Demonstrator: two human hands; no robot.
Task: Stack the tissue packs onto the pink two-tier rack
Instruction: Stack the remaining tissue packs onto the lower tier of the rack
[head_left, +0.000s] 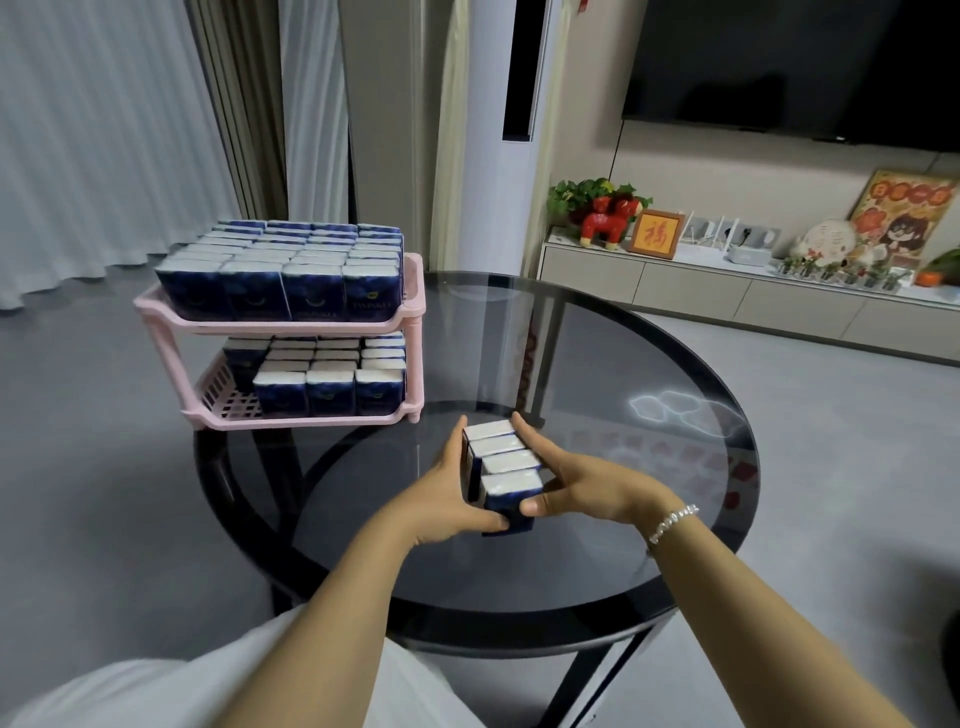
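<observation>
Left hand and right hand squeeze a row of 4 blue tissue packs between them on the round glass table, near the pink rack

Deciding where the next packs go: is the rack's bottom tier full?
Not full. The bottom tier shows bare pink grid at its front left, beside the packs already there. Its back is hidden.
</observation>
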